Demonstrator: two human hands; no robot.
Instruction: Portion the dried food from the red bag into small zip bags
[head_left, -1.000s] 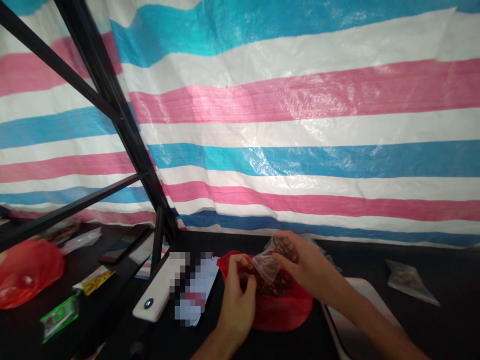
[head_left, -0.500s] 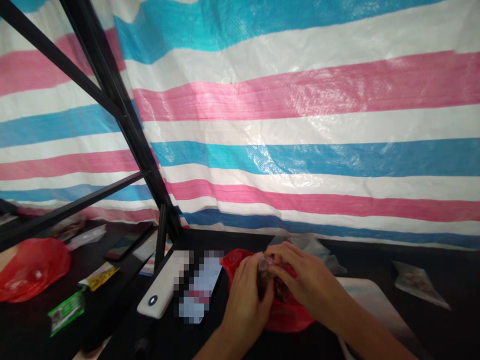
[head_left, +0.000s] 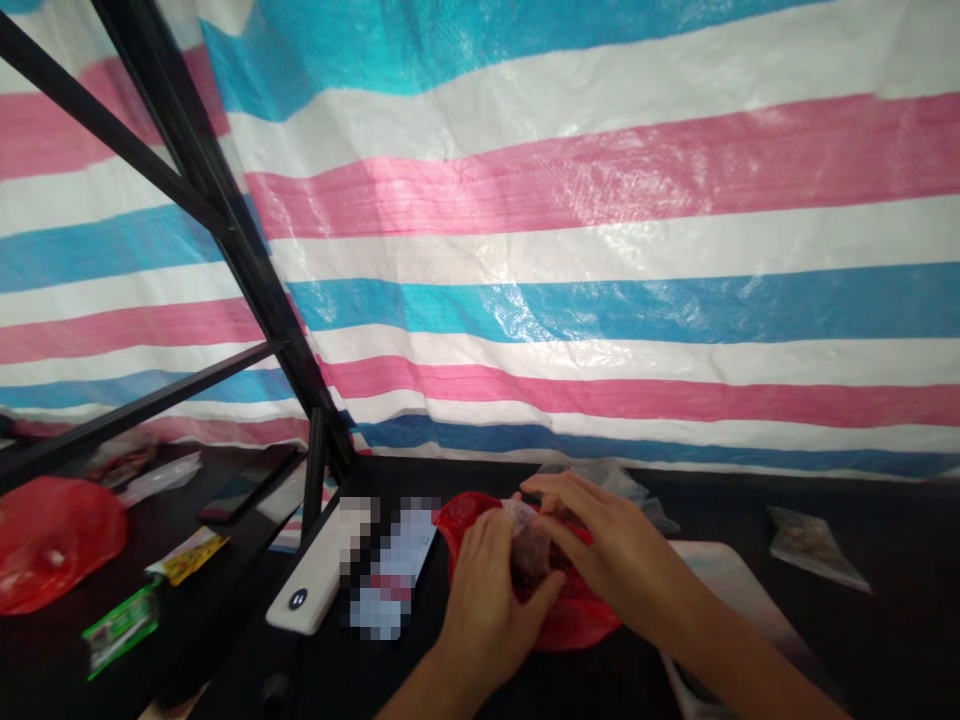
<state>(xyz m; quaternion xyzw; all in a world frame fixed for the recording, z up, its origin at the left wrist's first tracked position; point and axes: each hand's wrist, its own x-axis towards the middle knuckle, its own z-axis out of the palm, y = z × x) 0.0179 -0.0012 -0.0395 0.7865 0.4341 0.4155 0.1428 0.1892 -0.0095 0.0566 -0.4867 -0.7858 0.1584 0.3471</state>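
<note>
My left hand (head_left: 491, 590) and my right hand (head_left: 611, 555) meet over a red plastic bag (head_left: 577, 620) of dark reddish-brown pieces on the black table (head_left: 900, 640). Between them is a small clear bag (head_left: 529, 545) filled with the same pieces. My left thumb and fingers curl round its lower side. My right fingers press on its top, the upper ones stretched out. Both hands are closed on the small bag, just above the red bag's opening.
A white power bank (head_left: 311, 580) and a pixelated packet (head_left: 390, 575) lie left of the red bag. A filled clear bag (head_left: 814, 545) lies at right, a white board (head_left: 739, 600) under my right forearm. Black frame bars (head_left: 247, 270), another red bag (head_left: 52, 540) and a phone (head_left: 244, 485) stand left. A striped tarpaulin (head_left: 600, 250) closes the back.
The small clear bag was held raised above the red bag a second ago. Both hands have brought it down onto the red bag and closed round it.
</note>
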